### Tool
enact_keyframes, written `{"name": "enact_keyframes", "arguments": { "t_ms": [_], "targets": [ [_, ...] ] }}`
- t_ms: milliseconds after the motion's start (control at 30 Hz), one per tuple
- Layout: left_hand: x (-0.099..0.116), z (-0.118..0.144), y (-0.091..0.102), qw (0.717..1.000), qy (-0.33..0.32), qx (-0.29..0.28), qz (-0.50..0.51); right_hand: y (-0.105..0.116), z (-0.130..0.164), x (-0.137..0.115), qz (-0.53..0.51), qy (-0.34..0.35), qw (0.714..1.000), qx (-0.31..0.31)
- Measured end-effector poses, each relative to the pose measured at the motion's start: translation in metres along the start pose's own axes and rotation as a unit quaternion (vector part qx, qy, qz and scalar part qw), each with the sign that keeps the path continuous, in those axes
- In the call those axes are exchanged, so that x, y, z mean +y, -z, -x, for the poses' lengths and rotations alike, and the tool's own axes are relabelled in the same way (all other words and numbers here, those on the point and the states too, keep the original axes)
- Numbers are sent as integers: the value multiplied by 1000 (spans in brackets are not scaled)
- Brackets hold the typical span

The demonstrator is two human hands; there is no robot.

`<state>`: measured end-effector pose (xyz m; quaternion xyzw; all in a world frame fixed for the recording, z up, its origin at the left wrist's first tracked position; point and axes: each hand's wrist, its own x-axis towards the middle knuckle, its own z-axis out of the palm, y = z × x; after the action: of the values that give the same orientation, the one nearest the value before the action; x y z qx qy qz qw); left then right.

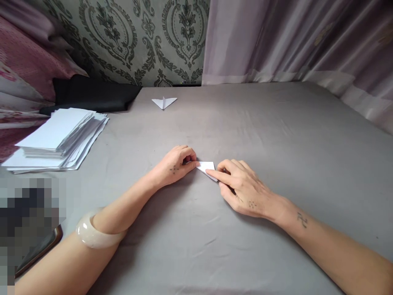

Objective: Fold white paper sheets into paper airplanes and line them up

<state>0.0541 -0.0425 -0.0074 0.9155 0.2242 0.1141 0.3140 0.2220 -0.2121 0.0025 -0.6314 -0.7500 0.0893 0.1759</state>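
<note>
A small piece of white folded paper lies on the grey cloth between my hands, narrow at its left end and wider at its right. My left hand pinches the left tip between thumb and curled fingers. From the right, my right hand rests its index finger on top of the paper near the lower right corner. The thumb sits just below that corner, and the other fingers bend beyond the right edge. What lies under the right fingertips is partly hidden. A white bangle circles my left forearm.
A stack of white paper sheets stands at the left, beside a folded black cloth. Farther back lies a small folded paper plane shape. A dark, brown-edged object, partly pixelated, is at the lower left. Curtains border the back.
</note>
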Motion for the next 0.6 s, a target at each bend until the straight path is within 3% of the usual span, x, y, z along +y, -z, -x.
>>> {"name": "enact_keyframes", "arguments": {
  "t_ms": [600],
  "targets": [
    [1,1,7,999,17,-35,31,2,0,-6,51,8,999,-9]
  ]
}}
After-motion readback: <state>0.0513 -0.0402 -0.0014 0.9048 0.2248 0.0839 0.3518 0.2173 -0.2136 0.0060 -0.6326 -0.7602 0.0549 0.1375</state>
